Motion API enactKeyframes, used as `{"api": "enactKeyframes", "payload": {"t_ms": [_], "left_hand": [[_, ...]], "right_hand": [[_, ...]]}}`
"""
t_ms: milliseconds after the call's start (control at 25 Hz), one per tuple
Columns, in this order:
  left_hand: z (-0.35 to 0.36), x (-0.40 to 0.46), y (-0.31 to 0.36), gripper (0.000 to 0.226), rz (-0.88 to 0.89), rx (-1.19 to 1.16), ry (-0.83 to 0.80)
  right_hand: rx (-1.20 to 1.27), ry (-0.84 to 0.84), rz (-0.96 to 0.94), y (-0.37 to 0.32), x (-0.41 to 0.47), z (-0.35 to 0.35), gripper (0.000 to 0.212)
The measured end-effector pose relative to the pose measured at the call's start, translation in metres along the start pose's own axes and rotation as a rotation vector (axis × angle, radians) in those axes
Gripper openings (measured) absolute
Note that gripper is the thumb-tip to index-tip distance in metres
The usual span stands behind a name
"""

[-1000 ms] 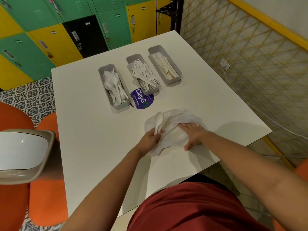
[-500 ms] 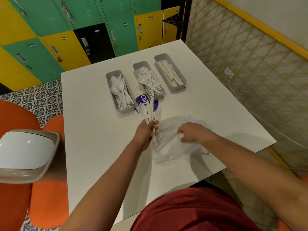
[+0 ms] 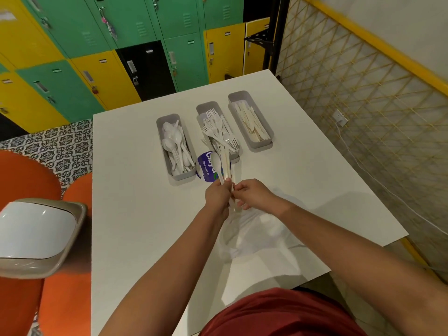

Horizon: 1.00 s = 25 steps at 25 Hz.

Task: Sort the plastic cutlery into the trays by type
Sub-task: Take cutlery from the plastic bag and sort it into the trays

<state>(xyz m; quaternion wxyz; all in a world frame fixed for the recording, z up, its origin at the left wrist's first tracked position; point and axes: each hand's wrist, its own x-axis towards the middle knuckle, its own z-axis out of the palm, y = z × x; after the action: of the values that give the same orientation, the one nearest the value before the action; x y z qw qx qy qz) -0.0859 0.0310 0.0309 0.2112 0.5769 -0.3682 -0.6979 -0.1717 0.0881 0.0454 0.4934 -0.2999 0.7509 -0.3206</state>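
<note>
Cutlery [image 3: 224,169] stands in a small white bundle above the near middle of the worktop [image 3: 135,214], gripped in the left hand [image 3: 218,196], whose fingers curl round the handles. One spoon bowl shows clearly at the top of the bundle; the other pieces are long pale handles, and their types are hard to make out. The right hand [image 3: 253,194] is against the bundle's lower handles with its fingers bent, seemingly pinching one piece, though the exact contact is hidden behind the left hand's fingers.

A thin plastic bag [image 3: 252,235] lies crumpled on the worktop beneath both forearms, its outline nearly lost against the white surface.

Three grey trays sit side by side farther back. The left tray [image 3: 175,175] holds spoons, the middle tray [image 3: 206,109] holds forks, some poking over its rim, and the right tray [image 3: 242,95] holds flat cream pieces that look like knives. A round purple sticker [image 3: 204,166] on the worktop is partly covered by the bundle and the middle tray, so its lettering is cut off.

Green, yellow and black lockers [image 3: 121,69] line the far wall. A yellow lattice fence [image 3: 363,105] runs along the right. Patterned floor tiles [image 3: 55,146], orange seats [image 3: 24,175] and a white swing-lid bin [image 3: 36,234] lie to the left.
</note>
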Motion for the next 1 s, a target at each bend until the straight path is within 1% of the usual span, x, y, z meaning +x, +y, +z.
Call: {"api": "enactKeyframes", "payload": {"t_ms": [40, 80, 160, 200, 280, 400, 520, 640, 720, 880, 1000], "left_hand": [[0.004, 0.001, 0.003, 0.017, 0.015, 0.014, 0.000], [0.008, 0.002, 0.007, 0.015, 0.032, 0.017, 0.002], [0.014, 0.006, 0.014, 0.014, 0.059, 0.005, 0.001], [0.016, 0.009, 0.017, 0.016, 0.061, 0.000, -0.003], [0.021, 0.016, 0.023, 0.017, 0.045, 0.005, -0.011], [0.031, 0.027, 0.030, 0.013, 0.011, 0.034, -0.014], [0.042, 0.037, 0.038, 0.024, 0.004, 0.055, -0.007], [0.054, 0.048, 0.047, 0.027, -0.023, 0.060, -0.015], [0.058, 0.055, 0.053, 0.027, -0.050, 0.040, -0.013], [0.062, 0.067, 0.065, 0.025, -0.060, -0.073, -0.029], [0.066, 0.073, 0.074, 0.024, -0.051, -0.150, -0.033]], "right_hand": [[0.005, 0.013, 0.000, -0.002, 0.004, -0.003, 0.006], [0.010, 0.031, -0.008, -0.006, 0.007, -0.006, 0.006], [0.026, 0.064, -0.029, -0.011, 0.015, -0.013, 0.015], [0.032, 0.069, -0.040, -0.013, 0.019, -0.017, 0.016], [0.012, 0.066, -0.057, -0.015, 0.026, -0.024, 0.013], [-0.043, 0.071, -0.061, -0.017, 0.039, -0.033, 0.005], [-0.088, 0.114, -0.090, -0.016, 0.051, -0.042, 0.008], [-0.136, 0.162, -0.142, -0.016, 0.063, -0.053, 0.010], [-0.181, 0.176, -0.180, -0.014, 0.070, -0.059, 0.010], [-0.126, 0.160, -0.183, -0.012, 0.083, -0.068, 0.010], [-0.157, 0.218, -0.222, -0.014, 0.093, -0.073, 0.012]]}}
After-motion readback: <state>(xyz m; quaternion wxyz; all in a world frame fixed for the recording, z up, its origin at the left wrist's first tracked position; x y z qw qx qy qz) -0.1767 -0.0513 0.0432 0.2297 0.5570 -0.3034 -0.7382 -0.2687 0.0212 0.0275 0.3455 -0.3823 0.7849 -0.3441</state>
